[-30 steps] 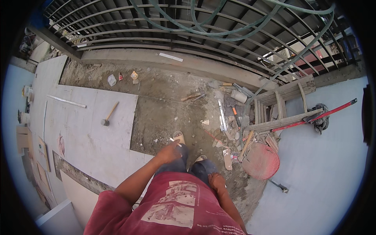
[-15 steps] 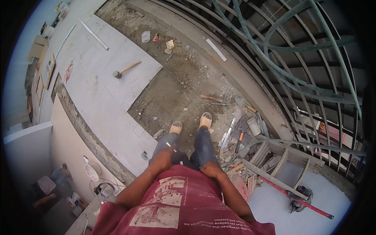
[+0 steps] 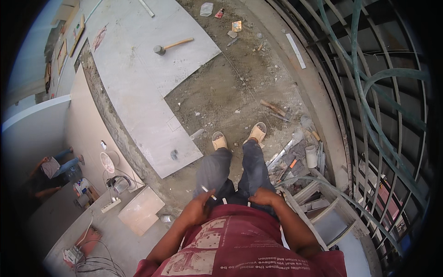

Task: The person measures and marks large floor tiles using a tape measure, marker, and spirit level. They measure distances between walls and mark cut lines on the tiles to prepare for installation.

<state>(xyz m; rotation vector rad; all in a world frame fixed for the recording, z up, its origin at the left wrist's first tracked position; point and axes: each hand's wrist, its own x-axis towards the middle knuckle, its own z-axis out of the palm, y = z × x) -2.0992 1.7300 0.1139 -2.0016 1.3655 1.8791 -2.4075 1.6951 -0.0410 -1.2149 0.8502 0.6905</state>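
Observation:
In front of my waist, my left hand is closed with a thin white cigarette sticking out between the fingers. My right hand is closed at the waist of my blue-grey trousers, its fingers curled against the cloth below the hem of my maroon shirt. White cord ends show between the two hands. A mallet with a wooden handle lies on the pale tiles ahead, well out of reach of both hands.
I stand in tan sandals on bare dirt beside the tiles' stepped edge. Rubble, a trowel and a wooden ladder-like frame lie right, by metal railings and a green hose. Left are a bucket, cables and another person.
My view has swung, so floor things sit farther right and more ground shows at lower left. My left hand still has the cigarette; my right hand stays at my waist.

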